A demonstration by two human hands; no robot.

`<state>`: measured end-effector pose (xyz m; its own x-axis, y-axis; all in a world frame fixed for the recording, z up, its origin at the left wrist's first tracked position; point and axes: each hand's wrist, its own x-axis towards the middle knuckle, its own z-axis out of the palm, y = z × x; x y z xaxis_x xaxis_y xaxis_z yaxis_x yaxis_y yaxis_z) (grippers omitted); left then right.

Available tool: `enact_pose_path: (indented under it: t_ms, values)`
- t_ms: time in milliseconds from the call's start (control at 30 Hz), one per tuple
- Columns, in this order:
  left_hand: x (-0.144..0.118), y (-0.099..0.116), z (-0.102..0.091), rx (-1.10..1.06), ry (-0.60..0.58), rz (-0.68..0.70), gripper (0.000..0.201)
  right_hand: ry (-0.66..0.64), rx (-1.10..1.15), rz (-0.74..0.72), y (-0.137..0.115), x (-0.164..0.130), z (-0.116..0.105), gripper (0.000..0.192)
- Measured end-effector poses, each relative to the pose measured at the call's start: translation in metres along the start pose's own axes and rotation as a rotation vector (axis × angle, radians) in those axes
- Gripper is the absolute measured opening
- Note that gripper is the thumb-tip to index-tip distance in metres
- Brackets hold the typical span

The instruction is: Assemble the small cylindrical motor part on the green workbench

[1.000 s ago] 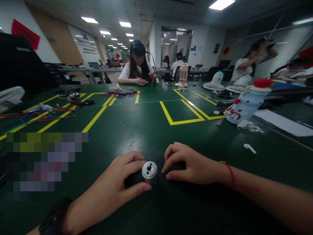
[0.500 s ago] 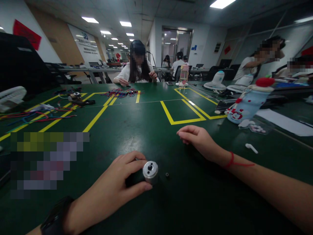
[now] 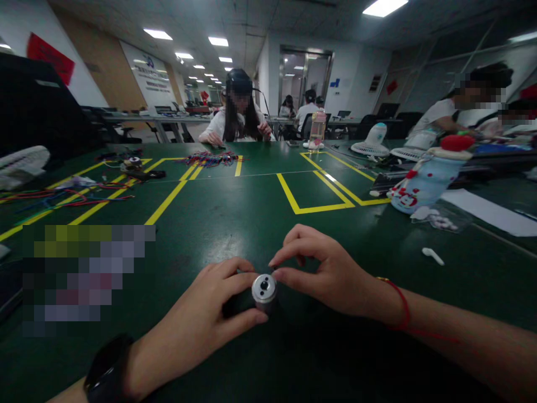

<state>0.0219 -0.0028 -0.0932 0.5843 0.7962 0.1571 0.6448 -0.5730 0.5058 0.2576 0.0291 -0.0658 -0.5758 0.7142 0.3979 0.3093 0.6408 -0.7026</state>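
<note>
My left hand curls thumb and fingers round a small silver electric motor, which stands upright on the green table. Its round end face points up, with a dark centre and two small dark holes. Just beyond the motor's upper right edge, my right hand pinches a tiny dark ring-like part between thumb and index finger. The fingers hide most of this part. A dark band is on my left wrist and a red cord on my right.
Coloured wires lie at the left, and a wire bundle lies before a person seated opposite. At the right are a blue bottle, a white earbud, paper and small fans. Yellow tape marks the table.
My right hand has come left and down to the motor, and has picked the tiny dark part up from the table. My left hand keeps its hold on the motor.
</note>
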Motion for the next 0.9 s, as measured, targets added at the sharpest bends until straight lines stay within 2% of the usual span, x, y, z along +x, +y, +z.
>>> enact_pose_path:
  t_ms: [167,333,433,567,667,733,800,900]
  values:
    - [-0.008,-0.007,0.001,0.019,0.051,0.038,0.028,-0.047,-0.006,-0.047,-0.018,0.002,0.014,0.014]
    - [-0.009,-0.003,-0.004,0.013,0.026,0.023,0.026,-0.022,0.007,0.019,-0.019,0.002,0.008,0.015]
    - [-0.005,0.0,-0.003,0.001,0.004,0.004,0.024,0.109,0.073,0.095,-0.003,0.004,-0.006,0.019]
    - [0.003,0.006,0.0,-0.022,-0.033,-0.009,0.021,0.365,0.058,0.317,0.047,0.003,-0.037,0.028]
    - [0.007,0.009,0.002,-0.026,-0.036,-0.008,0.021,0.437,0.04,0.403,0.087,0.0,-0.057,0.033]
    - [0.007,0.009,0.003,-0.025,-0.033,-0.005,0.022,0.454,0.038,0.422,0.102,-0.002,-0.064,0.037]
    - [0.006,0.009,0.003,-0.025,-0.036,-0.002,0.022,0.438,0.023,0.418,0.104,-0.002,-0.064,0.037]
    - [0.006,0.01,0.001,-0.023,-0.038,-0.004,0.023,0.359,-0.015,0.364,0.084,-0.003,-0.055,0.028]
